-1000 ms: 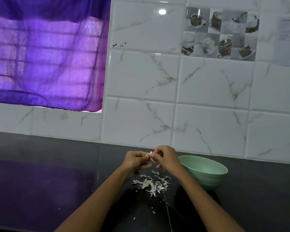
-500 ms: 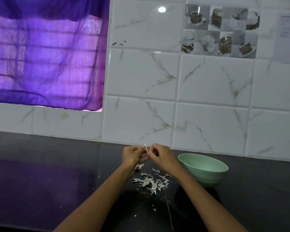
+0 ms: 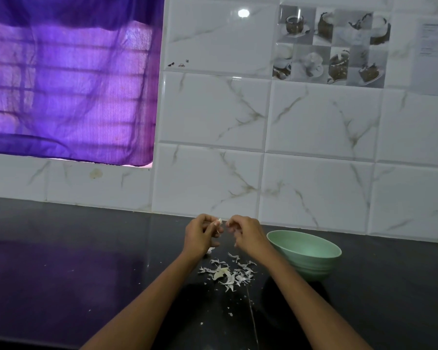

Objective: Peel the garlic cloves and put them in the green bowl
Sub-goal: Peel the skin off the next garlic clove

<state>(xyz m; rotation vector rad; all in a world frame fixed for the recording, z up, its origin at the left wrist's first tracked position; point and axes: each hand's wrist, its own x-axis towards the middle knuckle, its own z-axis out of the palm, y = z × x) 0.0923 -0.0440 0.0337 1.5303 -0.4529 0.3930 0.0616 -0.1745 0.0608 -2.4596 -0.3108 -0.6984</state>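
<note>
Now the left hand (image 3: 200, 236) pinches a garlic clove (image 3: 218, 221); the right hand's (image 3: 245, 234) curled grip holds nothing visible.

Green bowl (image 3: 305, 253) just right of peel scraps (image 3: 228, 272); counter (image 3: 61, 261) leftward open

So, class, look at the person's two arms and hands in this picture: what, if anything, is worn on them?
Nothing shows on them. Both forearms are bare up to the picture's lower edge, with no sleeve in view. The left hand and right hand wear no gloves, and no ring, watch or bracelet can be made out in this dim view.
</note>
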